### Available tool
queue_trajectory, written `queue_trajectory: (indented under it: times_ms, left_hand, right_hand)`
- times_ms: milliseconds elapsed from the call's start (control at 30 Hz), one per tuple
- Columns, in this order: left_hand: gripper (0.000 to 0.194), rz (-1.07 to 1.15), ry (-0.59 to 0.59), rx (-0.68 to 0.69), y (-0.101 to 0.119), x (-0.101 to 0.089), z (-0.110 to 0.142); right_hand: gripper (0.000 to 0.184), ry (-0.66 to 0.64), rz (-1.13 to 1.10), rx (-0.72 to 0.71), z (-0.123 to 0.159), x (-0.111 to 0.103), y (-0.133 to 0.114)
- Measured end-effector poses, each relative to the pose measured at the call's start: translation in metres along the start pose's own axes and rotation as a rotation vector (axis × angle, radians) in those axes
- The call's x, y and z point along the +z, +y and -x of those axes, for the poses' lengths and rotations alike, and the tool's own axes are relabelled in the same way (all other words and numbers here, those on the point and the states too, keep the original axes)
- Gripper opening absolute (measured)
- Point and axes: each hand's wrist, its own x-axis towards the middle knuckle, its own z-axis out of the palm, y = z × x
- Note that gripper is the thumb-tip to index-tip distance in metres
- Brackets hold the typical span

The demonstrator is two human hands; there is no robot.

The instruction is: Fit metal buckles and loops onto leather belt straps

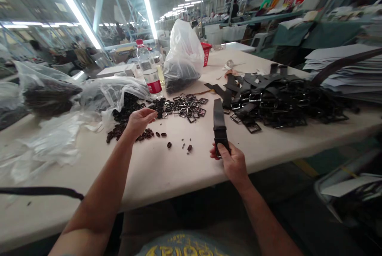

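My right hand (pixel 231 162) grips a black belt (pixel 219 116) near its folded end, thumb on top, with the strap pointing away from me. My left hand (pixel 141 122) hovers over the small parts, thumb and fingertips pinched together; whatever they hold is too small to make out. Beneath it lies a heap of small dark brown loops (pixel 146 135), with a pile of black loops (pixel 128 106) just behind. Metal buckles (pixel 189 105) are heaped beyond my fingertips. A few loose loops (pixel 169 145) and tiny bits are scattered between my hands.
Many black belts with buckles (pixel 268 100) are piled on the right. Behind the buckles stand a plastic bottle (pixel 153 83), a filled clear bag (pixel 182 59) and a red basket (pixel 206 53). More plastic bags (pixel 47 88) lie left; stacked sheets (pixel 340 69) sit far right.
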Motion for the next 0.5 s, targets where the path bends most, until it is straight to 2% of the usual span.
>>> queue_trajectory:
  times_ms: [133,233,300,500]
  left_hand:
    - [0.032,-0.426,-0.169,0.077,-0.003,0.002,-0.003]
    - [0.028,-0.737,-0.254,0.068,-0.003,-0.002,0.001]
    - [0.026,-0.831,-0.268,0.043,-0.004,-0.010,0.002]
    - [0.025,-1.026,-0.196,-0.110,-0.013,-0.047,0.009]
  right_hand:
    - [0.055,-0.006,0.025,-0.010,0.000,0.001,0.000]
    - [0.055,-0.010,0.035,-0.011,0.001,0.001,-0.002]
    - [0.054,-0.016,0.040,-0.007,0.001,0.001,-0.002]
    - [0.056,-0.042,0.062,0.003,0.002,-0.001,-0.001]
